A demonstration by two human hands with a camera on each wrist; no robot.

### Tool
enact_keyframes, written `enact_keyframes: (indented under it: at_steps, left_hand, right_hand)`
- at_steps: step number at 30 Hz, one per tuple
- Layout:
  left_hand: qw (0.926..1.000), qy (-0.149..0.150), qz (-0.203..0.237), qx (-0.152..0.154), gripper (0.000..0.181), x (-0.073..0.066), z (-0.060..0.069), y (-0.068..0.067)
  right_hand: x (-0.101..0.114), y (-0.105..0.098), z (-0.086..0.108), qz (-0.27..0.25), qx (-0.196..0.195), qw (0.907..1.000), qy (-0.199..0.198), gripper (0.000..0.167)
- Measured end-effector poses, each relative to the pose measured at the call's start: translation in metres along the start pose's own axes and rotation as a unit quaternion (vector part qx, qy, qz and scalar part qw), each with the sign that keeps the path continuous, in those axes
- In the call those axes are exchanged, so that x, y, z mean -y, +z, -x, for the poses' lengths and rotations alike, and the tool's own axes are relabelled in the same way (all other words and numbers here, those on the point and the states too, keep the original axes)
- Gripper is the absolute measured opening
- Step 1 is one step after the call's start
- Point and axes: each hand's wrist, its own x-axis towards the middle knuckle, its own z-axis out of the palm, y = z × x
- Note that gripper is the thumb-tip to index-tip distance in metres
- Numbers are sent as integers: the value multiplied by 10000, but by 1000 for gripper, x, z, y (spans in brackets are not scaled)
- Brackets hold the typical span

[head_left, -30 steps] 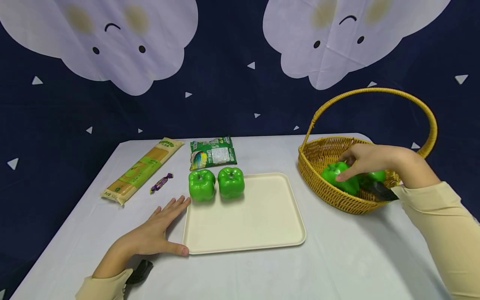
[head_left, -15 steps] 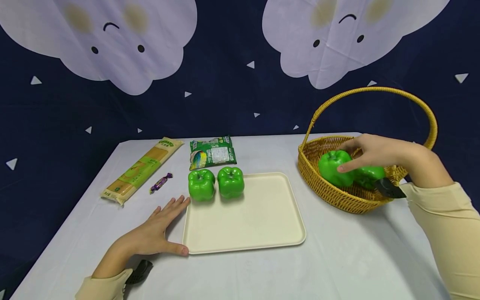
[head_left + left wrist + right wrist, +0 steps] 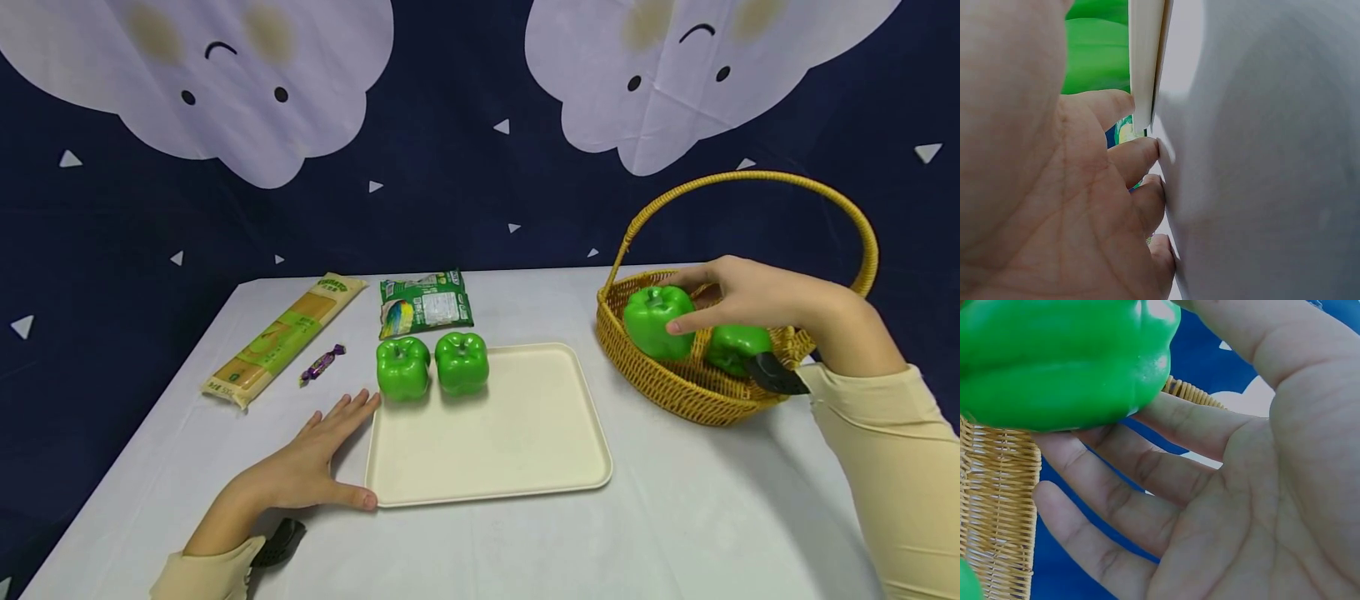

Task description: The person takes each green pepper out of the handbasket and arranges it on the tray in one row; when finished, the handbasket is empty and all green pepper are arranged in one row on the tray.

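Note:
My right hand (image 3: 757,296) grips a green pepper (image 3: 651,325) between thumb and fingers at the left side of the wicker basket (image 3: 686,404). In the right wrist view the same pepper (image 3: 1066,362) lies against the fingers (image 3: 1179,425). Another green pepper (image 3: 738,346) rests in the basket beneath that hand. My left hand (image 3: 303,467) is spread on the table, thumb and index fingertip at the left edge of the cream tray (image 3: 495,450). Two green peppers (image 3: 402,369) stand side by side at the tray's back left.
A long yellow-green noodle packet (image 3: 285,337) lies at the table's back left, with a purple wrapped candy (image 3: 322,365) beside it. Behind the tray is a green packet (image 3: 426,305). The basket's tall handle (image 3: 750,177) arches above my right wrist.
My right hand has raised the gripped pepper and carried it leftward, away from the other pepper in the basket. The left hand has stayed still.

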Motion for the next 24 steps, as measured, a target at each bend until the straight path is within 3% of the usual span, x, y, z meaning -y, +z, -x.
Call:
enact_keyframes:
  at_steps: [24]
  left_hand:
    - [10000, -3, 37, -33, 135, 0, 0, 1]
  right_hand:
    - [26, 11, -14, -558, -108, 9970, -520, 72]
